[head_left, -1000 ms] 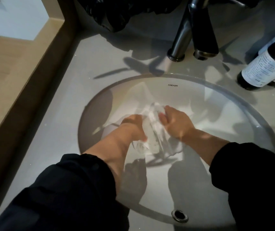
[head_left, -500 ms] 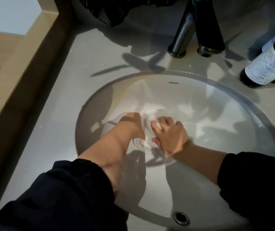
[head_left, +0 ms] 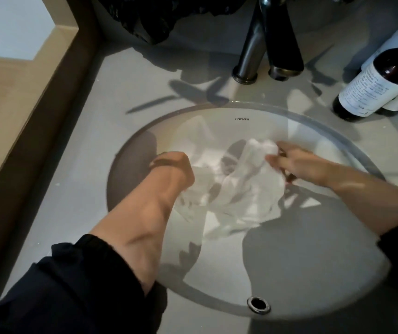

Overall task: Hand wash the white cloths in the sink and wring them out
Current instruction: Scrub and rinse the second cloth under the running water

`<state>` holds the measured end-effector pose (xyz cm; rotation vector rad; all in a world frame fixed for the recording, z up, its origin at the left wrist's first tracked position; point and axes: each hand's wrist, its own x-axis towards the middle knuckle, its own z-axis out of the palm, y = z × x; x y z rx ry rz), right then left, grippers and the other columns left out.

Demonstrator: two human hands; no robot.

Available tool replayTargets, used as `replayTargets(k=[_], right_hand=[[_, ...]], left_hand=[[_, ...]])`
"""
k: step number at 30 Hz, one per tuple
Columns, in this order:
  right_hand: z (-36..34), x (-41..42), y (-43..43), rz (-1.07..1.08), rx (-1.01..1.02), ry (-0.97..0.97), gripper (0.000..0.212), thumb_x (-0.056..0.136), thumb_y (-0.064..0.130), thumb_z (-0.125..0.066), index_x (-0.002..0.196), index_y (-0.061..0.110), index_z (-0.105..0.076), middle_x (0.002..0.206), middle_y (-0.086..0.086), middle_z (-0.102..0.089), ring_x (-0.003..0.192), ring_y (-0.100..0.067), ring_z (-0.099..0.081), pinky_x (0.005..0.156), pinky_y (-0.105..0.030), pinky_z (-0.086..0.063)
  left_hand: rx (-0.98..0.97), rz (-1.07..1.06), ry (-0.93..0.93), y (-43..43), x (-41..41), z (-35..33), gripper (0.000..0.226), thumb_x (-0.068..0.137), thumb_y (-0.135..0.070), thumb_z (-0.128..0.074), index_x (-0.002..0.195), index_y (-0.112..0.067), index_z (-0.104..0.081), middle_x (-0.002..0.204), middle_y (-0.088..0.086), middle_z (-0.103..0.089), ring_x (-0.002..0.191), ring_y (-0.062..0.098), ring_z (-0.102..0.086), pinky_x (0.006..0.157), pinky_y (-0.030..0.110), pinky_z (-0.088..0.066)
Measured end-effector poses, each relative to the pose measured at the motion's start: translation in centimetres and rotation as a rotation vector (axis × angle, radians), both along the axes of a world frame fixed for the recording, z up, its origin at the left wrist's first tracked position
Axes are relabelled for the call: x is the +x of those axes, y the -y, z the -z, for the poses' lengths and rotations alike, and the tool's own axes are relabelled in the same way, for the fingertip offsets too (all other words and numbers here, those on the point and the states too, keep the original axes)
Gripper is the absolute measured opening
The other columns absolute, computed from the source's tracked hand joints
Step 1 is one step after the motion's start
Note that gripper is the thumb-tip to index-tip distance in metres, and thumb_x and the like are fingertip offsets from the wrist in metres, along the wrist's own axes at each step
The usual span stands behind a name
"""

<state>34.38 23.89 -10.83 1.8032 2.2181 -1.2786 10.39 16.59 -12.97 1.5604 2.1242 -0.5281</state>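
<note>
Head view: the white cloth (head_left: 241, 186) is in the middle of the sink (head_left: 313, 266), stretched between both hands. The left hand (head_left: 172, 169), at the cloth's 9 o'clock, has its fingers curled around one edge. The right hand (head_left: 304, 165), at the cloth's 2 o'clock, pinches a bunched corner in its fingers. The dark faucet (head_left: 263, 44) stands at the basin's 12 o'clock on the grey surface (head_left: 92, 150). Two labelled bottles (head_left: 376, 80) stand at 2 o'clock.
</note>
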Motion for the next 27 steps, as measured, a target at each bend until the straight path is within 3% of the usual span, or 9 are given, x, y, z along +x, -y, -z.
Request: replayTargets(k=[3,5,7,10,14,16,20,24,27], right_hand=[[-0.1,2.4,0.1,-0.121,0.044,0.384,0.033,0.094,0.033,-0.053,0.117,0.011,-0.046,0.115,-0.014,-0.059,0.092,-0.023,-0.058,0.08,-0.031,-0.046],[1.3,1.3,1.3,-0.141,0.125,0.333,0.062,0.094,0.042,-0.051,0.144,0.015,-0.027,0.143,-0.015,-0.041,0.126,-0.034,-0.044,0.104,-0.046,-0.038],[2.9,-0.9,3.4,-0.267,0.192,0.41,0.079,0.09,0.054,-0.052,0.152,0.023,-0.014,0.155,-0.013,-0.019,0.139,-0.038,-0.024,0.111,-0.052,-0.03],[6.4,-2.1,4.4,-0.462,0.356,0.676,0.081,0.083,0.071,-0.044,0.15,0.036,-0.014,0.154,-0.006,-0.013,0.136,-0.037,-0.019,0.103,-0.048,-0.039],[7.0,-2.2,2.6,-0.637,0.547,0.66,0.066,0.085,0.063,-0.026,0.126,0.023,-0.059,0.12,-0.005,-0.059,0.105,-0.026,-0.04,0.082,-0.037,-0.035],[5.8,-2.3,1.8,-0.392,0.492,0.403,0.041,0.09,0.047,-0.054,0.113,0.015,-0.066,0.11,-0.009,-0.064,0.102,-0.028,-0.051,0.082,-0.034,-0.036],[3.8,-0.8,1.7,0.051,0.04,0.297,0.04,0.081,0.047,-0.07,0.107,0.019,-0.06,0.118,-0.007,-0.058,0.104,-0.026,-0.054,0.084,-0.028,-0.039],[2.3,-2.3,5.1,-0.007,0.552,0.424,0.047,0.079,0.042,-0.07,0.117,0.017,-0.058,0.123,-0.011,-0.047,0.11,-0.036,-0.043,0.085,-0.042,-0.046],[4.8,-4.6,7.7,-0.4,0.826,0.458,0.041,0.078,0.046,-0.048,0.1,0.017,-0.067,0.112,-0.011,-0.06,0.095,-0.035,-0.052,0.069,-0.041,-0.047]], left_hand=[[0.163,0.147,0.122,0.2,0.4,-0.3,0.049,0.085,-0.016,-0.048,0.134,-0.013,-0.046,0.131,0.011,-0.046,0.121,0.033,-0.046,0.096,0.041,-0.046],[0.077,0.277,0.269,0.7,1.5,0.1,0.068,0.088,-0.042,-0.054,0.147,-0.024,-0.026,0.144,0.006,-0.034,0.132,0.031,-0.034,0.103,0.043,-0.038],[-0.044,0.381,0.172,1.5,2.4,1.6,0.098,0.076,-0.068,-0.058,0.151,-0.025,-0.011,0.152,0.003,-0.021,0.137,0.03,-0.023,0.103,0.046,-0.032],[-0.003,0.512,-0.062,2.4,3.1,3.4,0.107,0.072,-0.071,-0.062,0.151,-0.02,-0.008,0.15,0.005,-0.02,0.133,0.03,-0.025,0.097,0.047,-0.033],[0.136,0.43,0.008,1.9,3.4,3.7,0.064,0.088,-0.052,-0.057,0.138,-0.022,-0.03,0.134,0.003,-0.036,0.123,0.027,-0.039,0.09,0.041,-0.038],[0.165,0.321,0.165,1.7,3.4,3.8,0.056,0.092,-0.047,-0.055,0.135,-0.02,-0.033,0.129,0.004,-0.04,0.119,0.027,-0.044,0.086,0.039,-0.039],[0.133,0.219,0.332,1.5,3.3,3.8,0.068,0.087,-0.051,-0.059,0.14,-0.02,-0.029,0.134,0.005,-0.035,0.127,0.025,-0.038,0.097,0.039,-0.04],[0.128,0.207,0.094,1.5,2.7,3.5,0.082,0.072,-0.07,-0.063,0.132,-0.022,-0.038,0.131,0.004,-0.036,0.124,0.024,-0.035,0.098,0.039,-0.037],[0.139,0.193,0.005,1.5,2.4,3.3,0.091,0.06,-0.081,-0.061,0.127,-0.023,-0.043,0.125,0.004,-0.039,0.12,0.025,-0.037,0.097,0.039,-0.037]])
